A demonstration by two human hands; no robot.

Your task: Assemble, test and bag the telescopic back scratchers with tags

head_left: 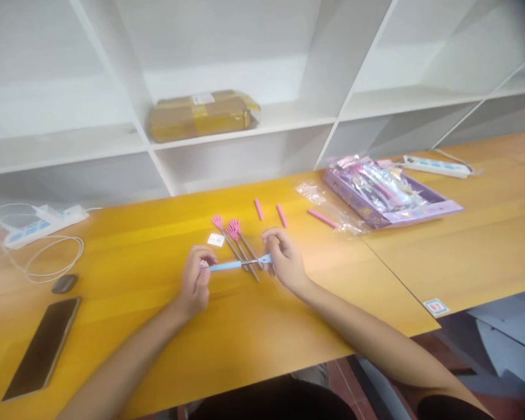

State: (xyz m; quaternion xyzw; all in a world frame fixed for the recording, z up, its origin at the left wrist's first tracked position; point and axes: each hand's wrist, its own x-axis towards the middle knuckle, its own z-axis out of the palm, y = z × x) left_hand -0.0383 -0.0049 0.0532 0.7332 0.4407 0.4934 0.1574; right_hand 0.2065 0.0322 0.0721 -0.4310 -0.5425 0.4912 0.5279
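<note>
A back scratcher (226,266) with a light blue sleeve handle and a metal rod is held level between both hands above the table. My left hand (196,280) is closed around the handle's end, where something small and pale pink shows at the fingers. At the other end, my right hand (285,259) pinches the blue head, partly hidden by the fingers. Just beyond and below the rod lie three pink claw heads (231,228) on metal rods. Three loose pink handle tubes (282,216) rest farther back. A small white label (216,240) is beside the claws.
At the back right, a purple box (394,219) holds plastic-wrapped items, with clear wrappers (310,192) beside it. Power strips (46,226) lie at both sides. A phone (41,350) and a dark small case (64,284) are at left. A taped parcel (201,115) sits on the shelf.
</note>
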